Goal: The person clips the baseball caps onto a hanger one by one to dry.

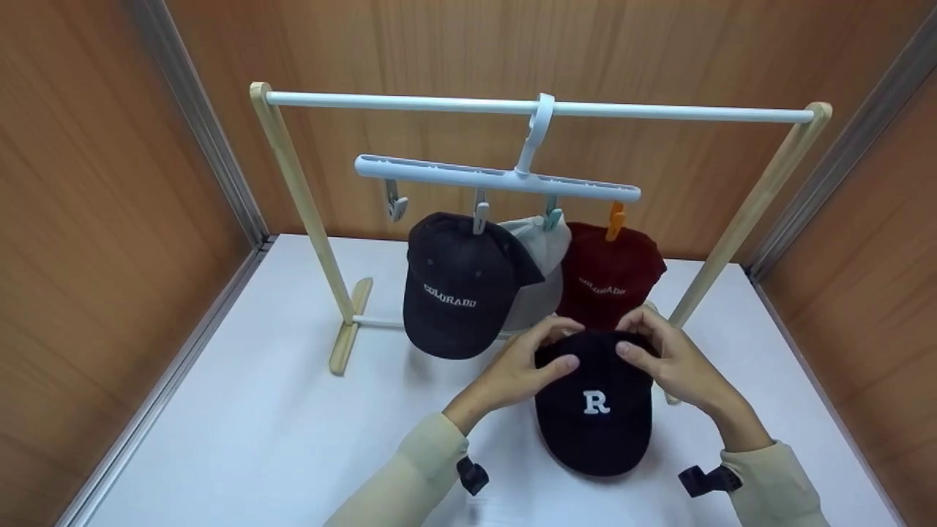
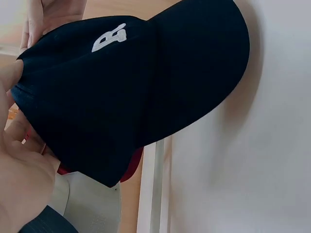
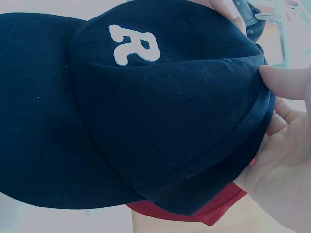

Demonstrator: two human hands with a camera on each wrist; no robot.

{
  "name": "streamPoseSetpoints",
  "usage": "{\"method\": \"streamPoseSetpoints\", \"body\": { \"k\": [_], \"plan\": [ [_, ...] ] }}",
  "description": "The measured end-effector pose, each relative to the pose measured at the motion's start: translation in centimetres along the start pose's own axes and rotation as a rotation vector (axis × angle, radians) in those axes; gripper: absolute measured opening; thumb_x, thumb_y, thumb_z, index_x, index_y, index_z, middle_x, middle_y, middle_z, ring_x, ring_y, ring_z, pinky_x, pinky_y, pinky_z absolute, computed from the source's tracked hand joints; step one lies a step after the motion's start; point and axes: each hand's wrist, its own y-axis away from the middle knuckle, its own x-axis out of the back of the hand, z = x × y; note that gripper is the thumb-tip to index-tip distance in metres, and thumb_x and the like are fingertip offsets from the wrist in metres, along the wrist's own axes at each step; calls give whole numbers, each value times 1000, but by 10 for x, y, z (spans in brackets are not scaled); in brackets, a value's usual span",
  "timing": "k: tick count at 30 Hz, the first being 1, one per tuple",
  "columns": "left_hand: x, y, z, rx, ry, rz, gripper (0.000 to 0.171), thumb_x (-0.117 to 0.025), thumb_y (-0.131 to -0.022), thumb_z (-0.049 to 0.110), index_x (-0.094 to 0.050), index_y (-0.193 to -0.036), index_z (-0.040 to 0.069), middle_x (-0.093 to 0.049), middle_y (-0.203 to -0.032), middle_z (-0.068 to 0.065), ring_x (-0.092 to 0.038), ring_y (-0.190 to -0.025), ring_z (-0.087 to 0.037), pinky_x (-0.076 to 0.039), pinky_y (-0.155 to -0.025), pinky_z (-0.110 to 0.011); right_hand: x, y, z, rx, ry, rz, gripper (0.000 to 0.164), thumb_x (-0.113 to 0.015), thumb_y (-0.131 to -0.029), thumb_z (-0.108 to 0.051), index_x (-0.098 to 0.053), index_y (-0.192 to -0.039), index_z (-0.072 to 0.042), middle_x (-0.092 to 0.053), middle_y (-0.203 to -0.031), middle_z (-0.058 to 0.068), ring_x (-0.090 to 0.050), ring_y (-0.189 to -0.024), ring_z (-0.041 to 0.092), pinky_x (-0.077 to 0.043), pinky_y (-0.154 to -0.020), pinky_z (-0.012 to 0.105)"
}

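Both hands hold a black baseball cap (image 1: 593, 432) with a white letter R, its brim pointing down toward the front of the table. The left hand (image 1: 523, 366) pinches the upper left of the crown, thumb in front and fingers behind. On the upper right, the right hand (image 1: 673, 359) grips the cap the same way, and the right wrist view shows its thumb (image 3: 286, 82) on the fabric. Just behind hangs a dark red cap (image 1: 611, 274) from an orange clip (image 1: 616, 219), partly covered by the hands and the black cap.
A light blue clip hanger (image 1: 454, 174) hangs from the white bar (image 1: 402, 102) of a wooden-legged rack. It also carries a dark navy Colorado cap (image 1: 457, 285) and a light grey cap (image 1: 538, 300). At its left end is a grey clip (image 1: 397, 205) with nothing in it. Wood-grain panels (image 1: 439, 44) enclose the white table (image 1: 241, 424).
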Motion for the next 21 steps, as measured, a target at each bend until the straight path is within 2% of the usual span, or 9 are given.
{"method": "streamPoseSetpoints", "body": {
  "k": [4, 9, 14, 21],
  "plan": [
    [0, 1, 6, 0, 38, 23, 39, -62, -97, 25, -51, -134, 23, -63, -112, 3, -58, -105, -10, -42, -102, -32, 0, 0, -1, -5, 8, -6, 19, -62, -96, -11, -53, -112, -3, -56, -102, 12, -56, -93, 23, -46, -83, 25],
    [8, 6, 27, 15, 99, 27, 36, -63, -96, 15, -54, -131, 13, -64, -109, -5, -59, -99, -14, -48, -94, -33, -2, 0, -3, -15, 27, -16, 20, -62, -96, -13, -53, -112, -5, -56, -101, 11, -56, -94, 23, -47, -83, 25],
    [17, 10, 40, 7, 127, 30, 34, -64, -95, 11, -57, -127, 11, -65, -108, -7, -60, -92, -15, -52, -85, -32, -5, -1, -5, -3, 49, -29, 20, -63, -96, -13, -53, -111, -6, -56, -102, 9, -57, -95, 23, -46, -85, 25],
    [18, 10, 17, 24, 115, 35, 33, -67, -94, 18, -59, -125, 22, -68, -101, 0, -64, -91, -13, -53, -84, -32, -9, -4, -8, -13, 63, -49, 22, -65, -95, -16, -55, -113, -9, -61, -104, 7, -59, -99, 23, -46, -88, 25]
  ]
}}
